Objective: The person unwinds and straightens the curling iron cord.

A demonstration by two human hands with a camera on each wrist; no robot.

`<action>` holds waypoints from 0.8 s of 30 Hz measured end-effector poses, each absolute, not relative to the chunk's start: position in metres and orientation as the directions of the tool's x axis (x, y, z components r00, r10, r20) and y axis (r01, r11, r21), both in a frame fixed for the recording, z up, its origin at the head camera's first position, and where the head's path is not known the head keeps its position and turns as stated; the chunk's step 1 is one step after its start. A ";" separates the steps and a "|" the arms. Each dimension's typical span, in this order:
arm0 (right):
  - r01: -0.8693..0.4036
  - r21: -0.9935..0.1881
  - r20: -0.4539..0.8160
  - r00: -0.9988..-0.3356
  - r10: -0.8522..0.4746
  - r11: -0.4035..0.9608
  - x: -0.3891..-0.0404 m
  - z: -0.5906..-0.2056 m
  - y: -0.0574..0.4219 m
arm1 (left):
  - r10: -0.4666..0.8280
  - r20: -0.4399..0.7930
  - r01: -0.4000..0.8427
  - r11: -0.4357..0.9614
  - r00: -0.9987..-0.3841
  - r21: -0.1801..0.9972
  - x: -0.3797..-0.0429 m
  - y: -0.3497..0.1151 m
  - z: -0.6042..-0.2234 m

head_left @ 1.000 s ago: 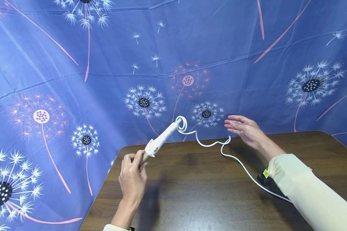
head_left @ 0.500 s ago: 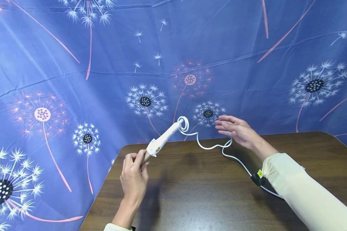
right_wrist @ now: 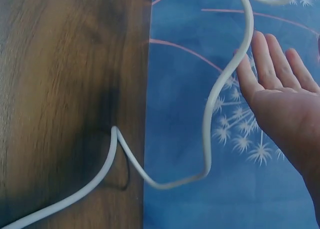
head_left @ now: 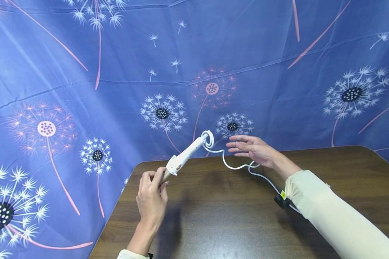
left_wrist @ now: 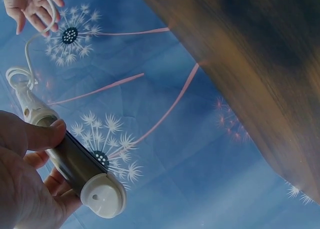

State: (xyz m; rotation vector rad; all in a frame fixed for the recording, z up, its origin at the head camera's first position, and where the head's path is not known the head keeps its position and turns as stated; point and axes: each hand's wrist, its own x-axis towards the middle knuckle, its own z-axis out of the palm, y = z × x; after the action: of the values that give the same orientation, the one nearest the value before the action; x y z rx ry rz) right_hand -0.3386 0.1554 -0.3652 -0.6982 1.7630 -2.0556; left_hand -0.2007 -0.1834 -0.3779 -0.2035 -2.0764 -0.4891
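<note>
My left hand (head_left: 151, 199) grips a curling iron (head_left: 186, 153) by its brownish barrel, holding it up over the table. The white handle slants up and to the right, away from me. In the left wrist view the barrel (left_wrist: 75, 156) ends in a white tip cap (left_wrist: 103, 195), with the thumb on one side and the fingers on the other. From the handle's end a white cord (head_left: 230, 166) loops, then hangs toward the right. My right hand (head_left: 257, 151) is open, palm turned inward and fingers extended, beside the cord. In the right wrist view its fingertips overlap the cord (right_wrist: 212, 104).
A dark wooden table (head_left: 220, 216) lies below both hands. Behind it hangs a blue cloth (head_left: 272, 90) printed with dandelions, close to the table's far edge. The cord runs down across the tabletop under the right forearm, where a black wrist strap piece (head_left: 281, 201) shows.
My right hand has moved left and slightly down, closer to the curling iron's handle, fingers still extended. The left hand and curling iron have shifted only slightly right.
</note>
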 end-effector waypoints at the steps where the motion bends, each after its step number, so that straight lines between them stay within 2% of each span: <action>1: -0.058 -0.985 0.141 -0.815 -0.563 -0.163 -0.339 -0.365 0.153 | -0.049 0.848 0.335 0.906 -0.528 0.261 -0.201 -0.183 -0.378; 9: -0.084 -0.993 0.118 -0.782 -0.612 -0.084 -0.337 -0.366 0.137 | -0.041 0.838 0.324 0.911 -0.544 0.255 -0.200 -0.182 -0.380; 24: -0.195 -0.981 0.156 -0.808 -0.568 0.007 -0.329 -0.358 0.116 | -0.032 0.839 0.331 0.910 -0.543 0.249 -0.201 -0.180 -0.380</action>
State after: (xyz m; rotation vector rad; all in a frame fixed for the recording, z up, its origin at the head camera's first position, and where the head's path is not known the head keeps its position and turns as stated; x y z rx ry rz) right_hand -0.3290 0.1161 -0.3579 -0.7917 2.0032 -1.8703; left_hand -0.2005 -0.1798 -0.3798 -0.2137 -2.1001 -0.4725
